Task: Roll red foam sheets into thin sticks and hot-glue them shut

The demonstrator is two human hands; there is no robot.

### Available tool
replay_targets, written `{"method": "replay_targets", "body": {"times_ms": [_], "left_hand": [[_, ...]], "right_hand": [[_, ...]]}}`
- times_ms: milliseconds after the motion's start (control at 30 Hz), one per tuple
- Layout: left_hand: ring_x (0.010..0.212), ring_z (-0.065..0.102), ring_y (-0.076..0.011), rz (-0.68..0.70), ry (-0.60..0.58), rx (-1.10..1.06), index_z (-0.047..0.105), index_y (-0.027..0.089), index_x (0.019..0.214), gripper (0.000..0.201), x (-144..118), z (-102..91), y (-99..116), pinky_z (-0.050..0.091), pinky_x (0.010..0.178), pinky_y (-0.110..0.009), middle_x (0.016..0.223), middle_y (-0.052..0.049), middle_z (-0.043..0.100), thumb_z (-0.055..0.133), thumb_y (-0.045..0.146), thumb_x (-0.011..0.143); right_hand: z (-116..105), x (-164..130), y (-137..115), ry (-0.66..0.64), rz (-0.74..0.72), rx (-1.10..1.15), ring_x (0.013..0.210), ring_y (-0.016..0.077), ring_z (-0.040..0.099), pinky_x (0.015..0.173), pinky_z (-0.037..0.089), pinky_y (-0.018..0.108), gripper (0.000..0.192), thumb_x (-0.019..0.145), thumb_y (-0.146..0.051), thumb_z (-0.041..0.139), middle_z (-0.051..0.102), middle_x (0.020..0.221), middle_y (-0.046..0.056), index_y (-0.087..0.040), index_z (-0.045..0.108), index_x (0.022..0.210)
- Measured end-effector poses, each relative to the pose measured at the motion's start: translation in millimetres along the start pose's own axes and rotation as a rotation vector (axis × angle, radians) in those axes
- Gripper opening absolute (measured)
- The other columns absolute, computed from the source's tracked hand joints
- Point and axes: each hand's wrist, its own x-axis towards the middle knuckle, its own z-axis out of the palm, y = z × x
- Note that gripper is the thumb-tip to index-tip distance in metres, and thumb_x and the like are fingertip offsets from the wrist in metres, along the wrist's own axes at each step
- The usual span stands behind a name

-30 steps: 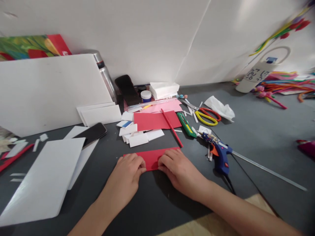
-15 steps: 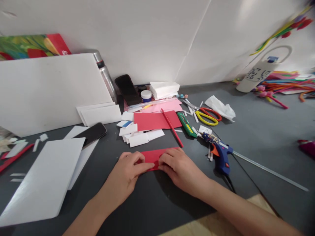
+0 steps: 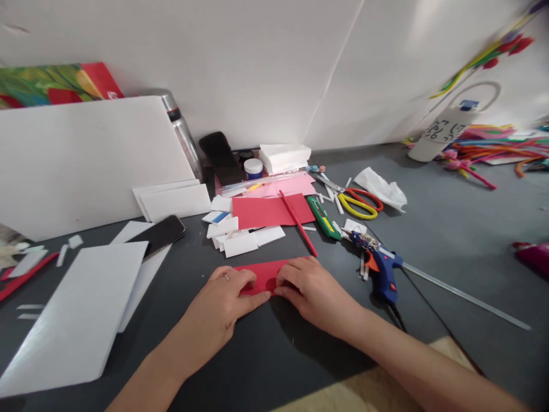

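Observation:
A strip of red paper (image 3: 266, 270) lies on the dark table between both hands, its near edge under the fingers. My left hand (image 3: 227, 294) is closed on the left part of that edge, thumb stretched towards the middle. Opposite it, my right hand (image 3: 306, 286) pinches the right part with curled fingers; the two thumbs nearly meet. The fingers hide both ends of the strip. Just beyond lie a thin red paper stick (image 3: 299, 223) and a larger red sheet (image 3: 261, 213).
Right of the hands are a blue glue gun (image 3: 386, 272) with a long glue stick, a green cutter (image 3: 323, 217) and scissors (image 3: 358, 205). White cards (image 3: 240, 243) lie beyond the strip. At left are white boards (image 3: 77, 309) and a black phone (image 3: 165, 233).
My left thumb has slid slightly right along the paper's near edge, and the left index finger has shifted a little. The right hand keeps its grip; the view has turned slightly.

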Motion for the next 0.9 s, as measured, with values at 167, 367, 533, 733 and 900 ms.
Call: {"method": "replay_targets", "body": {"times_ms": [167, 367, 533, 733, 900], "left_hand": [[0.095, 0.049, -0.0219, -0.006, -0.034, -0.03, 0.061, 0.031, 0.131, 0.059, -1.9, -0.8, -4.3, 0.042, 0.089, -0.044, 0.114, -0.009, 0.054, 0.031, -0.002, 0.092], [0.097, 0.047, -0.0226, -0.013, -0.056, -0.042, 0.062, 0.035, 0.132, 0.067, -4.0, 0.6, -6.6, 0.041, 0.092, -0.044, 0.116, -0.008, 0.052, 0.032, -0.007, 0.087], [0.097, 0.047, -0.0219, -0.01, -0.051, -0.057, 0.062, 0.034, 0.131, 0.068, -2.6, 0.0, -6.6, 0.041, 0.091, -0.044, 0.116, -0.008, 0.05, 0.031, -0.007, 0.088], [0.099, 0.045, -0.0232, -0.042, -0.065, -0.073, 0.062, 0.035, 0.13, 0.066, -2.7, -0.5, -6.0, 0.041, 0.091, -0.044, 0.117, -0.008, 0.049, 0.031, -0.006, 0.089], [0.096, 0.045, -0.0234, 0.001, -0.08, -0.032, 0.059, 0.032, 0.134, 0.07, 0.5, -0.6, -5.8, 0.042, 0.09, -0.048, 0.113, -0.01, 0.048, 0.033, -0.008, 0.083]], "right_hand": [[-13.9, -5.0, 11.5, -0.106, -0.028, 0.01, 0.089, 0.0179, 0.059, 0.081, 0.037, 0.031, 0.011, 0.097, -0.016, 0.057, 0.065, 0.09, 0.003, -0.018, 0.062, 0.087], [-22.8, -9.7, 10.6, -0.153, 0.031, -0.053, 0.091, 0.0194, 0.059, 0.085, 0.034, 0.035, 0.013, 0.098, -0.014, 0.052, 0.065, 0.093, 0.004, -0.018, 0.062, 0.09], [-25.7, -9.6, 8.4, -0.171, 0.053, -0.063, 0.091, 0.0195, 0.06, 0.083, 0.033, 0.034, 0.013, 0.098, -0.015, 0.053, 0.066, 0.092, 0.004, -0.017, 0.062, 0.089], [-32.7, -13.7, 11.9, -0.193, 0.042, -0.074, 0.088, 0.0179, 0.059, 0.08, 0.032, 0.032, 0.017, 0.096, -0.008, 0.05, 0.065, 0.091, 0.003, -0.018, 0.061, 0.089], [-37.4, -12.6, 16.2, -0.199, 0.082, -0.045, 0.085, 0.0169, 0.06, 0.078, 0.035, 0.029, 0.015, 0.093, -0.008, 0.053, 0.066, 0.089, 0.001, -0.019, 0.06, 0.086]]}}
